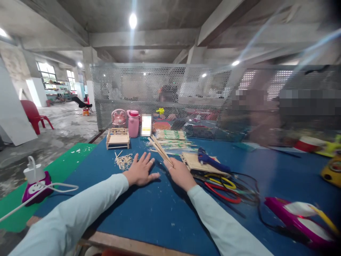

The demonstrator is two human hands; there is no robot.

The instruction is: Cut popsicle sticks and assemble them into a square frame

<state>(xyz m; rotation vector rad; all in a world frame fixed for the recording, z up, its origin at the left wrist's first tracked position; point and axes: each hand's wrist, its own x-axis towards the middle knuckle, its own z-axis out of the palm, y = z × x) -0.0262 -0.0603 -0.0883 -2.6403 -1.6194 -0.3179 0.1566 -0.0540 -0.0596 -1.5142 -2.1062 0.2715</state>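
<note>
My left hand (140, 170) lies spread over the blue table (149, 217), fingers apart, holding nothing. Just beyond its fingertips on the left is a pile of short wooden pieces (123, 161). My right hand (181, 173) is closed around several thin wooden sticks (160, 148), which point forward and to the left. Right of that hand, a blue glue gun (213, 161) rests on a flat wooden stick panel (192, 161). A small wooden stick model (118, 138) stands at the back left. Green-banded bundles of sticks (170, 135) lie at the back middle.
Pliers with red handles (223, 193) and black cables lie right of my right forearm. Purple power strips sit at the right (301, 220) and left (36, 188). A pink bottle (133, 124) stands before the perforated metal screen (151, 83). A yellow object (332, 170) is far right.
</note>
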